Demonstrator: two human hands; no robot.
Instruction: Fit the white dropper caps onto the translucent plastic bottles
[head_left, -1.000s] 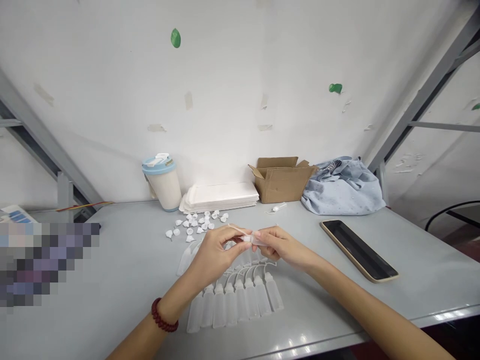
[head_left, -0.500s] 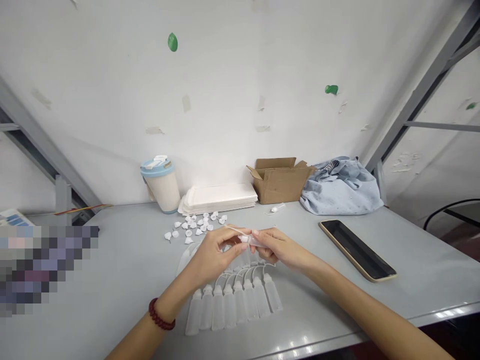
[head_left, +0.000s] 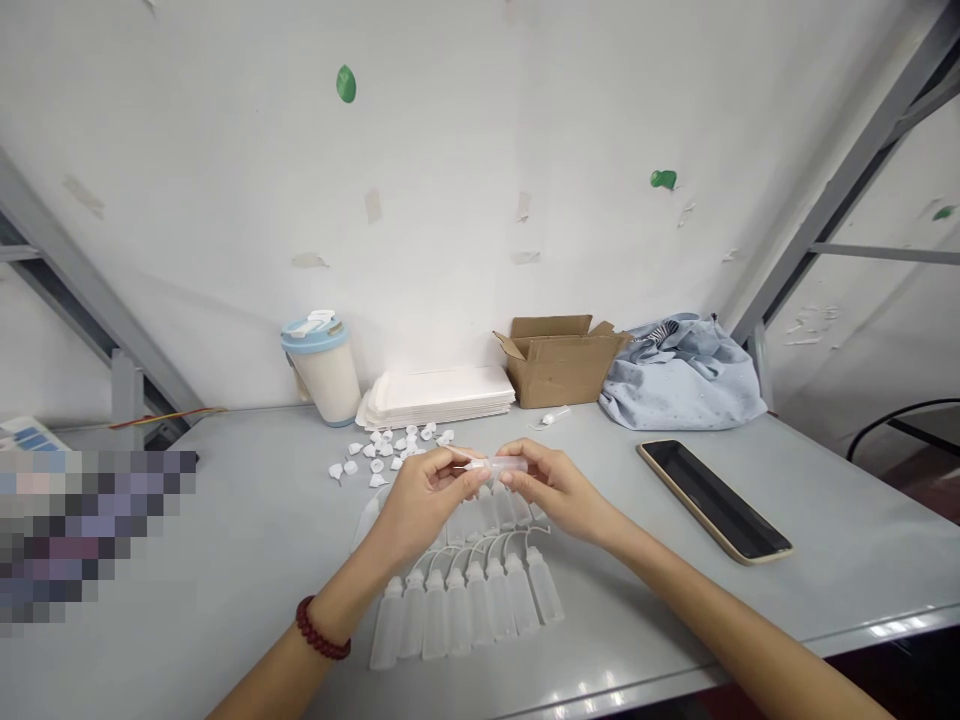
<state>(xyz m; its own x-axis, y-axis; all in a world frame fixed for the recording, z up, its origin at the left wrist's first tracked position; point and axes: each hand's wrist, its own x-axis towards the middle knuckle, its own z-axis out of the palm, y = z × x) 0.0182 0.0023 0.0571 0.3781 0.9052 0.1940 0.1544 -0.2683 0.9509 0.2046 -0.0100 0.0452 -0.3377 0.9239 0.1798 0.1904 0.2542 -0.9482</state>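
Note:
Between my hands a small clear plastic squeeze bottle (head_left: 509,464) lies nearly level, its top end to the left. My left hand (head_left: 424,500) pinches it at the cap end, where a thin pale strap or tube sticks out. On the bottle's body, the fingers and thumb of my right hand (head_left: 562,490) are closed. Below my hands a front row of similar bottles (head_left: 457,615) lies on the table, thin tubes curving from their necks. Behind it a second row of bottles (head_left: 487,508) is partly hidden by my hands. Loose white needle-tip caps (head_left: 377,466) are scattered behind my left hand.
Along the wall stand a blue-lidded cup (head_left: 326,375), a stack of white trays or sheets (head_left: 442,395), an open cardboard box (head_left: 566,370) and a light blue cloth bag (head_left: 682,380). One separate bottle (head_left: 555,414) lies before the box. A phone (head_left: 712,500) lies at right.
My right hand has shifted its grip to the far end of the bottle, so more of its body shows. The bottle is more level. My left hand stays at the cap end.

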